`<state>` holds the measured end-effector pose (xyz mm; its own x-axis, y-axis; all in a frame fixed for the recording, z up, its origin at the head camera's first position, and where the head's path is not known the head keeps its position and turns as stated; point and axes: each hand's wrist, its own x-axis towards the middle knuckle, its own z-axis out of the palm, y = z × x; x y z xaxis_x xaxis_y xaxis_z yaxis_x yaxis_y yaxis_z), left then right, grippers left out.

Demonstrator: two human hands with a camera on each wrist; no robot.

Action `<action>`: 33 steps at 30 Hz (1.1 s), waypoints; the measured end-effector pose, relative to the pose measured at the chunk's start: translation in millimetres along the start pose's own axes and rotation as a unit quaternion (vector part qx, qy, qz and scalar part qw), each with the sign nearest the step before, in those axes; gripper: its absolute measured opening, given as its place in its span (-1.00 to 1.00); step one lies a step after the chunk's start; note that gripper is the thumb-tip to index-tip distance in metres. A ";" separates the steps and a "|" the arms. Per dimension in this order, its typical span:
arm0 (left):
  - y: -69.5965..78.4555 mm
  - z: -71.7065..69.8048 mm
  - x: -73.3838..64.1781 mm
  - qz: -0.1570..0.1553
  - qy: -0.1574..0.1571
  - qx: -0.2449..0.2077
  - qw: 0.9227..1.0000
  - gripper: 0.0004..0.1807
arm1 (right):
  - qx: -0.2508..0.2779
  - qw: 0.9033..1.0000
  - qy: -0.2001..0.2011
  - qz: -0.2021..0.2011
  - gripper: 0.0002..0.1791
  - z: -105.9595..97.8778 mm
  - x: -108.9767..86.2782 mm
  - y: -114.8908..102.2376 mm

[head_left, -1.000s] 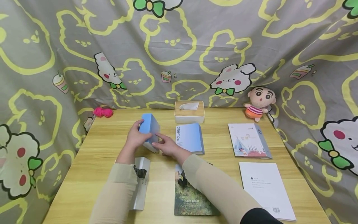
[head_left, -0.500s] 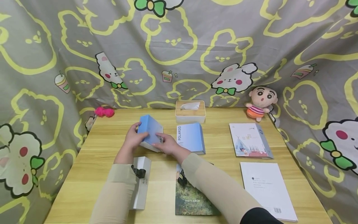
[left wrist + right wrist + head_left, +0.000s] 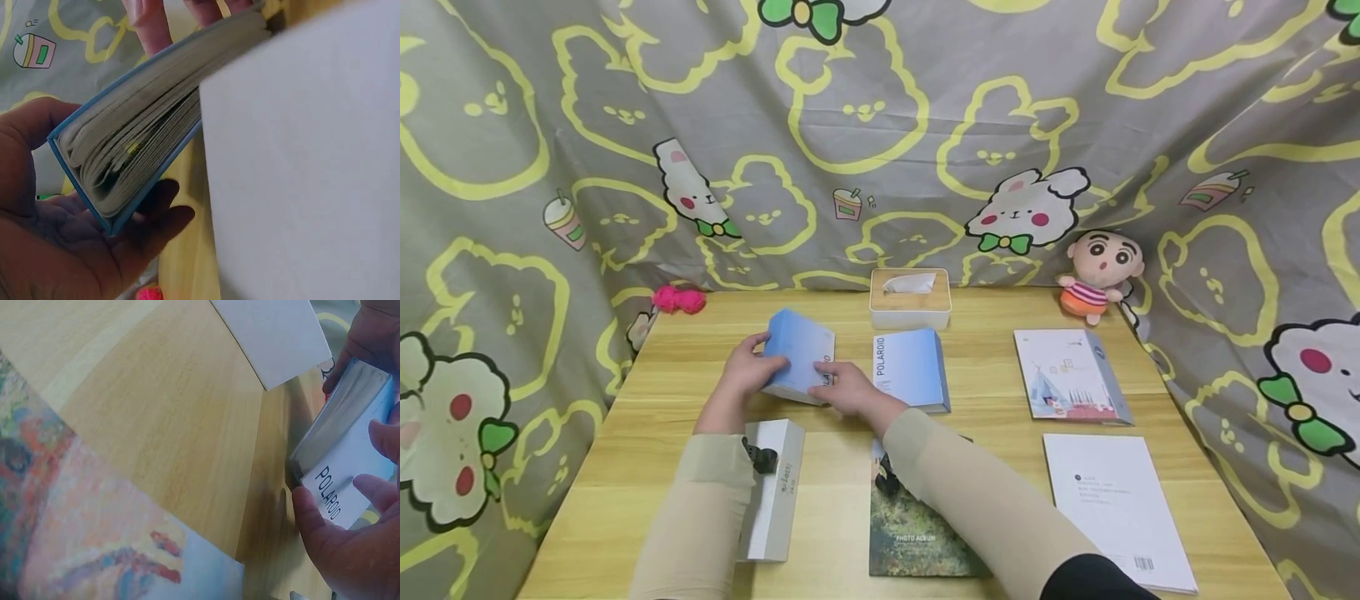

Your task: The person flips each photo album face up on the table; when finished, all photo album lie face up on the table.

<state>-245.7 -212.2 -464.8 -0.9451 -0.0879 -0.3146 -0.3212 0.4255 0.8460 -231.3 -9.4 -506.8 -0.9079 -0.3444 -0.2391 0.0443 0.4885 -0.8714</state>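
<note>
A thick blue-and-white photo album (image 3: pixel 801 352) marked POLAROID is held tilted at the left-back of the table. My left hand (image 3: pixel 741 373) grips its spine side, thumb on the front cover and fingers behind. At the lower right edge, my right hand (image 3: pixel 853 390) pinches it with thumb and fingers. Its page edges (image 3: pixel 137 125) fan slightly apart in the left wrist view. The right wrist view shows the lettered cover (image 3: pixel 344 487) beside my right fingers. A matching blue POLAROID album (image 3: pixel 910 371) lies flat just right of my hands.
Under my forearms lie a white box-like album (image 3: pixel 771 500) and a dark green PHOTO ALBUM (image 3: pixel 917 533). At the right are an illustrated album (image 3: pixel 1063 375) and a white book (image 3: pixel 1116 508). A tissue box (image 3: pixel 910 312), plush doll (image 3: pixel 1093 275) and pink bundle (image 3: pixel 679 300) line the back.
Both hands have turned the held album so its lettered front cover faces up more, and it has shifted slightly left. The other items have stayed in place.
</note>
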 end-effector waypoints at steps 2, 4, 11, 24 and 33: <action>-1.4 -1.1 0.5 -0.002 0.001 0.025 1.000 -0.08 | -0.008 1.000 0.000 -0.001 -0.32 0.7 -0.1 -0.1; -2.8 -2.1 0.7 -0.006 0.000 0.046 0.999 -0.05 | -0.017 1.000 -0.001 -0.003 -0.32 1.0 -0.8 -0.9; -10.0 -2.2 5.6 -0.020 -0.004 0.104 0.994 -0.03 | -0.047 0.998 -0.015 -0.029 -0.29 -0.2 -1.1 -1.8; -8.3 0.6 4.7 -0.045 -0.024 0.143 0.988 -0.03 | -0.117 0.991 -0.056 -0.041 -0.23 1.7 1.2 1.2; 3.7 8.3 -2.5 0.004 0.016 0.184 0.983 -0.08 | -0.047 0.997 -0.042 -0.041 -0.26 -34.9 -13.6 -6.6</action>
<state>-244.1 -203.0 -464.5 -0.9508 -0.1096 -0.2899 -0.2764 0.7229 0.6333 -233.8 20.0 -482.8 -0.8681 -0.4510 -0.2074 -0.0713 0.5267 -0.8470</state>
